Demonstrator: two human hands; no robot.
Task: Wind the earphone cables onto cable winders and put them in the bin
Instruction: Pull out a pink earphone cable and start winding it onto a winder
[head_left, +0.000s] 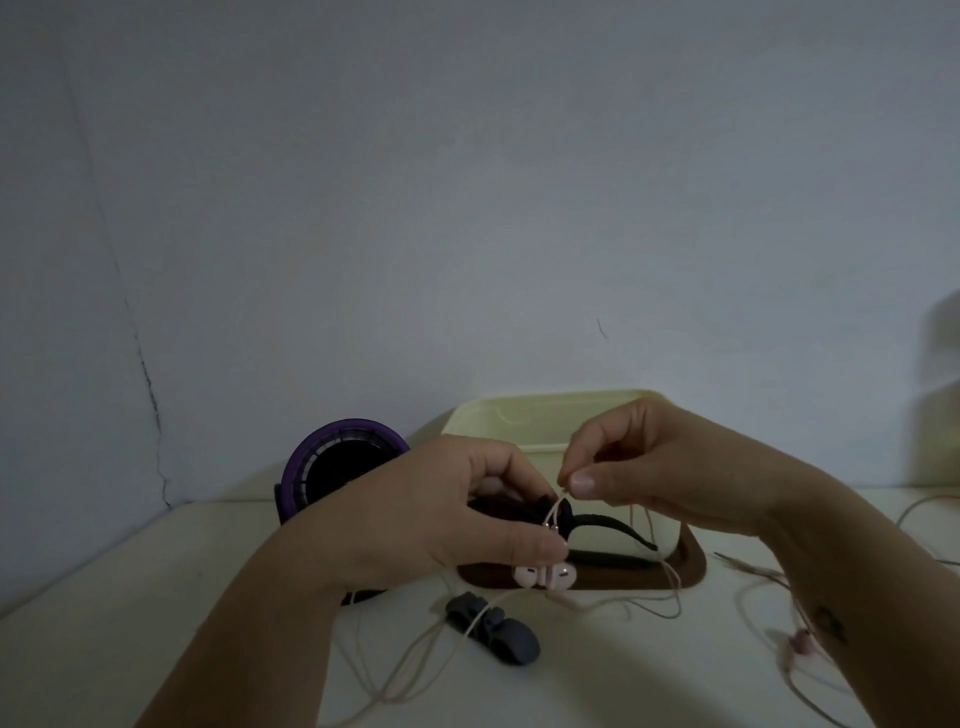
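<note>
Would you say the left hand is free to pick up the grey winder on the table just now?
Probably not yet: the left hand grips the black winder, with the earbuds hanging under its thumb. The grey winder lies close by, with nothing over it but a strand of pink cable.

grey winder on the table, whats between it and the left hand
Head view: two earbuds hang just under the left hand, which grips the black winder; slack pink cable trails from them past the grey winder.

The left hand and right hand sit close (fingers pinched).
</note>
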